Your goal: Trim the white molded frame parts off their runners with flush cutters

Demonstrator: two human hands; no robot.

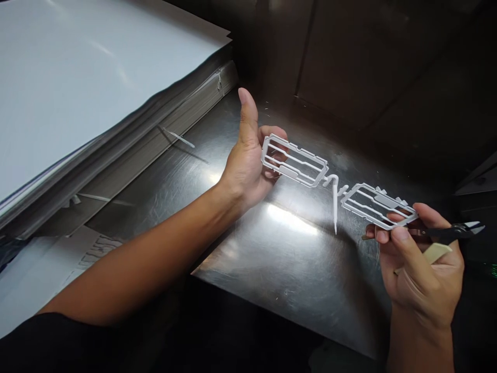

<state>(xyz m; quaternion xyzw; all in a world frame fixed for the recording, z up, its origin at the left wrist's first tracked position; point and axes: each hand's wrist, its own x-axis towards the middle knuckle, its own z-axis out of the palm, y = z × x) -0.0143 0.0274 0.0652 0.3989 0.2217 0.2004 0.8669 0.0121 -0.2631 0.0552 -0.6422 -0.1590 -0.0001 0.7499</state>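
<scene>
A white plastic part, made of two slotted frames joined by a thin sprue, spans the space between my hands above the metal table. My left hand is behind the left frame, its thumb raised and its other fingers curled at the frame's end. My right hand pinches the end of the right frame between thumb and fingers. The same hand also holds a pair of cutters with pale handles, their metal jaws pointing right.
A thick stack of large white sheets lies at the left on the scratched metal table. Thin strips stick out from its side. More papers are at the lower left. Dark metal panels stand behind.
</scene>
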